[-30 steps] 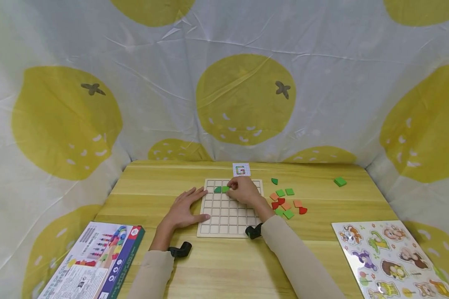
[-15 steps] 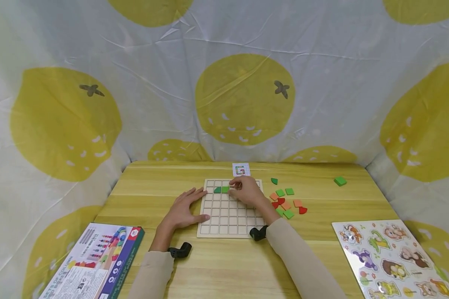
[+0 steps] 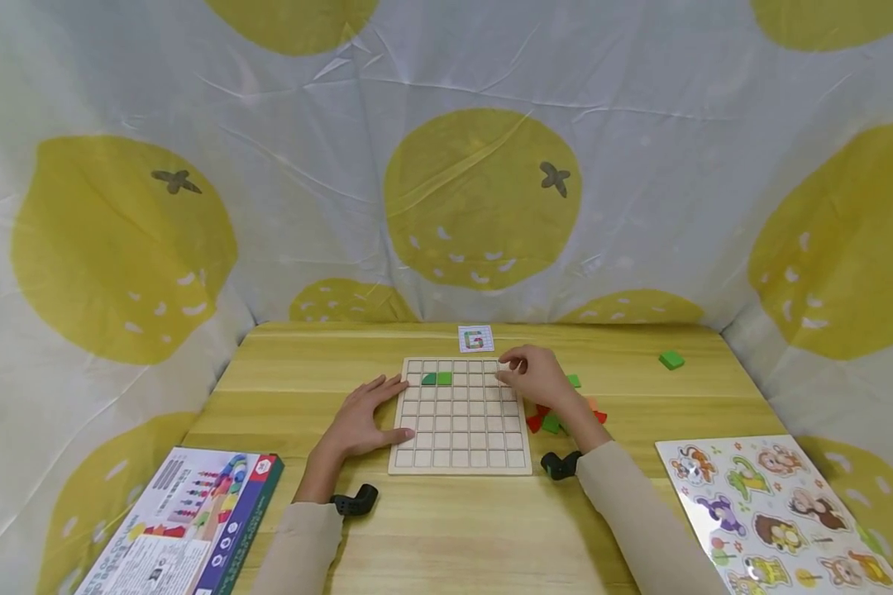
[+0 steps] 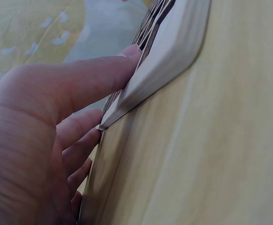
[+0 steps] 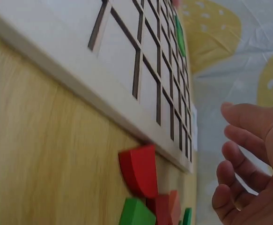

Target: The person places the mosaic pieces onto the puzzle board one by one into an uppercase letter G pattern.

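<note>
A wooden grid board point(image 3: 461, 459) lies flat on a pale wood desk point(image 3: 446, 537), two tiles in its second row from the far edge: a dark green quarter-round tile point(image 3: 428, 379) and, to its right in the neighbouring cell, a light green square tile point(image 3: 444, 378). The right hand point(image 3: 542, 378) hangs over the board's far right corner area, thumb and fingers loosely bent and apart, with nothing visible between them. Its fingertips point left, toward the placed pair but well apart from it.

The loose tiles lie the other way: to the right of those fingertips and nearer the person, partly hidden by the wrist. A red quarter-round tile point(image 5: 138, 171) sits just beside the board's right edge, next to a green square tile point(image 5: 135, 213); whether they touch is unclear. The squares show no long axis. The right hand is much nearer this pile. The left hand point(image 3: 360, 420), fingers spread, rests at the board's left edge, thumb touching the rim.
</note>
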Demonstrator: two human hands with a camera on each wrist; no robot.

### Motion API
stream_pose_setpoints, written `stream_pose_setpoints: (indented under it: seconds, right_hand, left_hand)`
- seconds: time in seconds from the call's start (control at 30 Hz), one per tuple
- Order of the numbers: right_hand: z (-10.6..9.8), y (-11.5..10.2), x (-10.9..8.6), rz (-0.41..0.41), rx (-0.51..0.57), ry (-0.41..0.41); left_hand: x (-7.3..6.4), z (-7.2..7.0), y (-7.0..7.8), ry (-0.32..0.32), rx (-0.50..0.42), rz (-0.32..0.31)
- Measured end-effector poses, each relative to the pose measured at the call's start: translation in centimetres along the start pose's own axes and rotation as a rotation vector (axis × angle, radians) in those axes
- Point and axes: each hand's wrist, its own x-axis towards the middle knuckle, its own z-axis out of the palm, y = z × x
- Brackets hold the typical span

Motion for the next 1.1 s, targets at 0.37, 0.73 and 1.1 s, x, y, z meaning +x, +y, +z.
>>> stream_pose_setpoints:
  seconds: [0.37,0.73,1.1]
  right_hand:
    - [-4.2,2.9,-2.0,0.013,-0.034,0.025]
    - [-7.0,6.6,-3.6,0.059,-0.105,0.03]
    - [-7.7,8.4,-4.1,0.065,-0.109,0.003]
  left_hand:
    - [-0.1,0.1,0.0,0.0,0.008,-0.003]
    - [0.1,0.2,-0.1,0.0,-0.016,0.003]
    - [0.1,0.2,0.0,0.0,-0.013,0.004]
